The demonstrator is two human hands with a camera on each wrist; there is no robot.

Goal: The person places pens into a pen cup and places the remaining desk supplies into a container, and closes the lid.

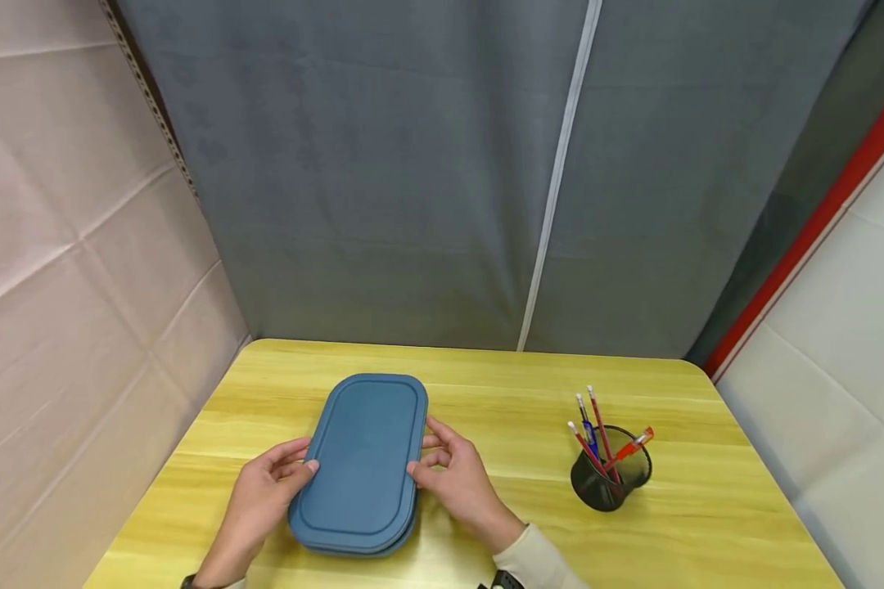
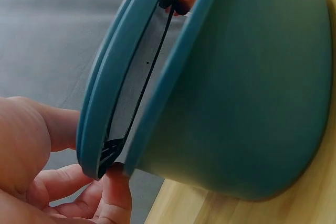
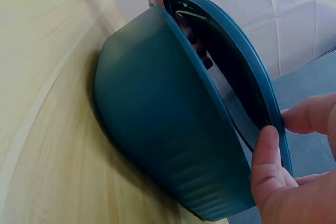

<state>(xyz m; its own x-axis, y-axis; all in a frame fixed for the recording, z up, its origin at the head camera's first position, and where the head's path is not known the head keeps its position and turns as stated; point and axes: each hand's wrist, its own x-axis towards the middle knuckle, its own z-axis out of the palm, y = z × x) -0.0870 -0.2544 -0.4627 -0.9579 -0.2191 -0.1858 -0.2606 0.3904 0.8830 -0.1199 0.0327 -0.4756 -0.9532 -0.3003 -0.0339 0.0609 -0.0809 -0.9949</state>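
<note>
A blue rectangular lid with rounded corners is held over a matching deep box standing on the table. Both wrist views show a gap between the lid's edge and the box's rim, so the lid sits slightly raised. My left hand pinches the lid's left edge, thumb on top and fingers beneath. On the opposite edge, my right hand pinches the lid the same way. From above, the lid hides most of the box and its inside; what it holds I cannot tell.
To the right on the wooden table stands a black mesh pen holder with several pencils and pens. A grey curtain hangs behind the table. White cloth walls close off both sides.
</note>
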